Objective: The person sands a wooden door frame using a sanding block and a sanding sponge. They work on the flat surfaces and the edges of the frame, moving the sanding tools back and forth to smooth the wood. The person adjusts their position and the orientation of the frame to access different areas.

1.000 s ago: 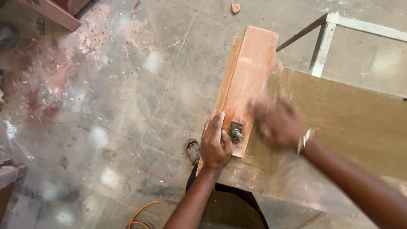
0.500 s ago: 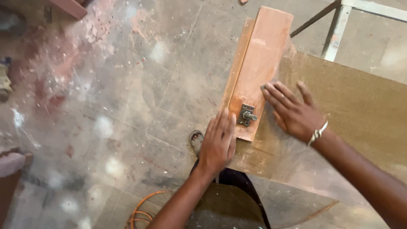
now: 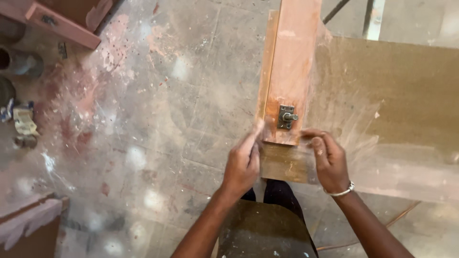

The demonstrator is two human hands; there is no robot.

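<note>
Nearest: your dark apron (image 3: 265,229) at the bottom edge, both forearms reaching up from it. Your left hand (image 3: 243,165) sits at the near-left corner of the reddish wooden plank (image 3: 291,71), fingers curled at the edge — grip looks closed on the corner, though blur hides the fingertips. Your right hand (image 3: 330,160), metal bracelet (image 3: 340,192) at the wrist, has come in from the flat brown board (image 3: 397,95), where it lay open half a second ago, to the plank's near-right corner; fingers now bent over the end, touching it, grip partly closed. So both hands have gone from resting flat to taking the near end.

The plank lies lengthwise away from you on the board surface, its left edge overhanging the dusty concrete floor (image 3: 143,119). The small metal bracket with a bolt (image 3: 286,117) sits near the plank's near end, just beyond your fingers, untouched now.

Farther out: a reddish wooden piece (image 3: 62,24) top left, a metal frame (image 3: 375,16) top right.
</note>
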